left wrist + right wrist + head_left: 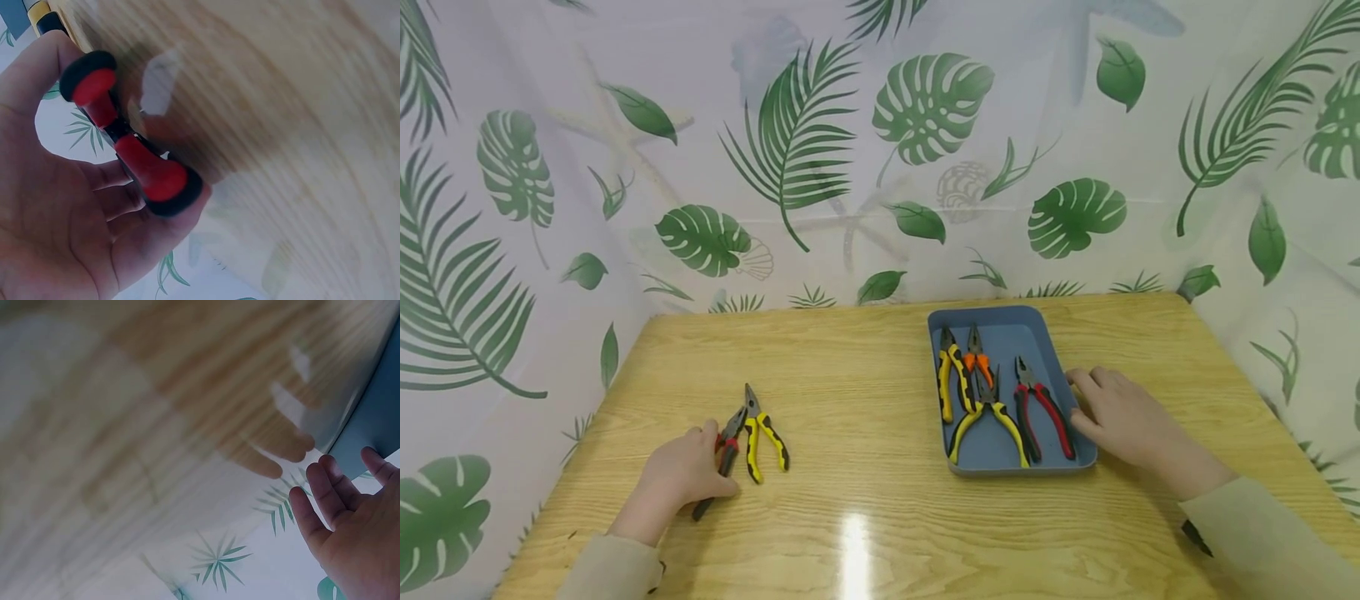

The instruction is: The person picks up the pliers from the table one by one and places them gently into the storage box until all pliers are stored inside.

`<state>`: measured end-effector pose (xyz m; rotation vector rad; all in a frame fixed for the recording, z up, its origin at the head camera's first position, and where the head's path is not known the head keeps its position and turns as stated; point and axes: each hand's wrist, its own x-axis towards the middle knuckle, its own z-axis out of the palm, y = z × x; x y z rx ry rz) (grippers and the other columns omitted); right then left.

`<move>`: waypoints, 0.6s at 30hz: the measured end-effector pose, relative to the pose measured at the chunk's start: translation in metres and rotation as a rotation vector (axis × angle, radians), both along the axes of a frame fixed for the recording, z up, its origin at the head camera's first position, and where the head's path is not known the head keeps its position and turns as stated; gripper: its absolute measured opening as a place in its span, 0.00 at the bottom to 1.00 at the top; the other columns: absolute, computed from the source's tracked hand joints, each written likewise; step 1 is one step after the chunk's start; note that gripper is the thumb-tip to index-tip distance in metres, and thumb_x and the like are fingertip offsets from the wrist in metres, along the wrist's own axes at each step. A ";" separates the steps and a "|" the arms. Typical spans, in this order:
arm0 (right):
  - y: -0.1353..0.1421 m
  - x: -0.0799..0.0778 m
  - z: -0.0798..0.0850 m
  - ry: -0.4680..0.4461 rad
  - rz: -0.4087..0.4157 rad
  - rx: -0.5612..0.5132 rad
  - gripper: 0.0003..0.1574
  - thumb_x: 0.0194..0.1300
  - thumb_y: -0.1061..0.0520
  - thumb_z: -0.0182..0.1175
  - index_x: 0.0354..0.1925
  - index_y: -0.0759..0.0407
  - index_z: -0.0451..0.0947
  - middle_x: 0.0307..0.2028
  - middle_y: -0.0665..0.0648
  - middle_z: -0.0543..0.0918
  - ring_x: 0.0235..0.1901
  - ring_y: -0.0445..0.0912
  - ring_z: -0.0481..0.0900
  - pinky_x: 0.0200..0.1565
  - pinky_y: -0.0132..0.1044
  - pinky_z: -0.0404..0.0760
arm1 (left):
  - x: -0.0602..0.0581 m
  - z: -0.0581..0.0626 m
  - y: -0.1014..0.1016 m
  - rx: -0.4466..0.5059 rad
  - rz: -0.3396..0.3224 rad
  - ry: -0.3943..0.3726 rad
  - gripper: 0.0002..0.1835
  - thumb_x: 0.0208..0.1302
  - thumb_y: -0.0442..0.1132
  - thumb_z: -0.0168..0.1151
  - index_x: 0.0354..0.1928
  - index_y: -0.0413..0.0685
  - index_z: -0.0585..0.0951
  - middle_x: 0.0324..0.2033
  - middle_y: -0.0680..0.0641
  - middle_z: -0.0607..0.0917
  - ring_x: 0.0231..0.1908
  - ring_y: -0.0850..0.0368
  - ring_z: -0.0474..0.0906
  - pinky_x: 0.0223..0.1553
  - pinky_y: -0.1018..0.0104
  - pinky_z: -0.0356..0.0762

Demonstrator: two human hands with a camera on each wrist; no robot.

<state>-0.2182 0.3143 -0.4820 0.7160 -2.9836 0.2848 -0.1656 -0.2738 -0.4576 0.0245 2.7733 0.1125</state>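
Note:
On the left of the table, my left hand (677, 471) grips red-and-black pliers (727, 457) between thumb and fingers. The left wrist view shows both handle ends of these pliers (156, 175) inside the hand's curl. Close to their right lie yellow-and-black long-nose pliers (752, 450), handles spread. My right hand (1131, 417) is at the right side of a blue-grey tray (1022, 472), its fingertips at the wall; fingers are relaxed and hold nothing. Whether they all touch the wall I cannot tell.
Inside the tray lie several pliers: yellow-and-black ones (945, 392), orange-handled ones (982, 364), spread yellow-handled ones (1013, 433) and red-and-black ones (1054, 417). A leaf-patterned cloth (850, 125) hangs behind and beside the wooden table (850, 392).

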 end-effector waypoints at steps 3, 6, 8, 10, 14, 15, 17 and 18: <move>0.000 0.000 -0.001 -0.002 -0.001 -0.006 0.29 0.73 0.52 0.61 0.64 0.67 0.72 0.46 0.66 0.83 0.41 0.56 0.80 0.43 0.56 0.79 | 0.002 -0.001 -0.001 -0.005 -0.006 0.004 0.58 0.49 0.55 0.78 0.74 0.26 0.64 0.55 0.29 0.83 0.40 0.43 0.85 0.39 0.48 0.84; 0.001 -0.001 -0.002 0.000 -0.003 -0.004 0.29 0.73 0.51 0.61 0.64 0.67 0.72 0.46 0.66 0.83 0.41 0.55 0.80 0.43 0.55 0.79 | 0.002 0.000 -0.001 -0.007 -0.012 0.013 0.57 0.49 0.56 0.78 0.73 0.26 0.65 0.54 0.30 0.84 0.39 0.43 0.85 0.39 0.48 0.84; 0.001 -0.001 -0.002 0.004 0.000 -0.001 0.29 0.73 0.51 0.61 0.64 0.67 0.72 0.45 0.66 0.83 0.40 0.55 0.80 0.43 0.55 0.79 | 0.002 0.001 -0.001 -0.006 -0.018 0.021 0.57 0.49 0.56 0.79 0.73 0.26 0.65 0.54 0.29 0.83 0.40 0.42 0.85 0.40 0.47 0.85; 0.001 -0.001 -0.002 0.007 0.004 0.000 0.29 0.73 0.51 0.61 0.64 0.67 0.72 0.45 0.66 0.83 0.40 0.55 0.80 0.43 0.55 0.79 | 0.002 0.001 -0.001 -0.003 -0.023 0.031 0.57 0.49 0.56 0.79 0.73 0.25 0.65 0.54 0.29 0.83 0.40 0.41 0.85 0.40 0.46 0.85; 0.001 0.000 -0.002 0.004 0.007 -0.001 0.29 0.73 0.52 0.61 0.64 0.67 0.72 0.46 0.66 0.83 0.41 0.56 0.80 0.44 0.56 0.79 | 0.002 0.000 -0.005 0.000 -0.022 0.063 0.55 0.48 0.55 0.78 0.70 0.25 0.66 0.49 0.31 0.84 0.36 0.43 0.84 0.36 0.48 0.84; 0.000 0.000 -0.001 0.004 0.007 0.000 0.29 0.73 0.52 0.61 0.64 0.67 0.72 0.46 0.66 0.83 0.42 0.56 0.80 0.44 0.56 0.79 | 0.002 0.000 -0.006 0.001 -0.022 0.072 0.54 0.48 0.55 0.77 0.70 0.26 0.66 0.48 0.32 0.84 0.35 0.45 0.83 0.35 0.50 0.83; 0.000 0.000 -0.001 0.002 0.005 -0.001 0.29 0.73 0.52 0.61 0.64 0.67 0.72 0.46 0.67 0.83 0.42 0.57 0.81 0.45 0.57 0.79 | 0.000 0.001 -0.009 0.007 -0.017 0.085 0.52 0.47 0.53 0.75 0.69 0.26 0.66 0.44 0.35 0.84 0.32 0.47 0.80 0.31 0.53 0.80; 0.000 0.000 0.000 0.001 0.003 -0.002 0.29 0.73 0.52 0.61 0.64 0.68 0.72 0.46 0.67 0.83 0.42 0.57 0.81 0.45 0.57 0.80 | 0.000 0.002 -0.010 0.011 -0.018 0.089 0.51 0.47 0.52 0.74 0.68 0.27 0.67 0.42 0.36 0.84 0.30 0.48 0.78 0.29 0.54 0.78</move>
